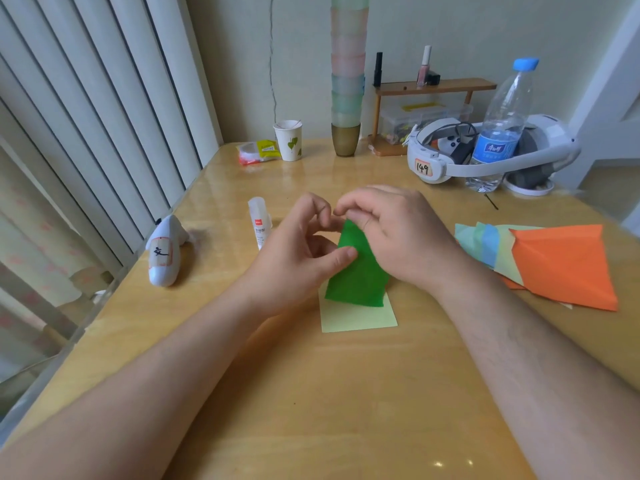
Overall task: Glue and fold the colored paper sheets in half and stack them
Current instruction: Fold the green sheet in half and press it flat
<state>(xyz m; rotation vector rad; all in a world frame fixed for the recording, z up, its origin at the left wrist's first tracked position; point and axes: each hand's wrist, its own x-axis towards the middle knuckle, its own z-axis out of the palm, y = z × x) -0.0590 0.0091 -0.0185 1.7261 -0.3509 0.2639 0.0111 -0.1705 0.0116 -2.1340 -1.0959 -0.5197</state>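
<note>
A dark green paper sheet [356,271] is raised off the table at its far end, over a pale yellow-green folded sheet [360,318] lying flat. My left hand [298,251] holds the green sheet's left edge, thumb on top. My right hand [391,230] pinches its far top corner with curled fingers. A white glue stick [259,223] stands upright just left of my left hand. A pile of loose colored sheets, orange [568,265] on top, lies at the right.
A white controller [166,252] lies at the left near the table edge. At the back stand a paper cup [289,140], a tall stack of cups [346,98], a small wooden shelf [436,86], a headset [485,150] and a water bottle [502,126].
</note>
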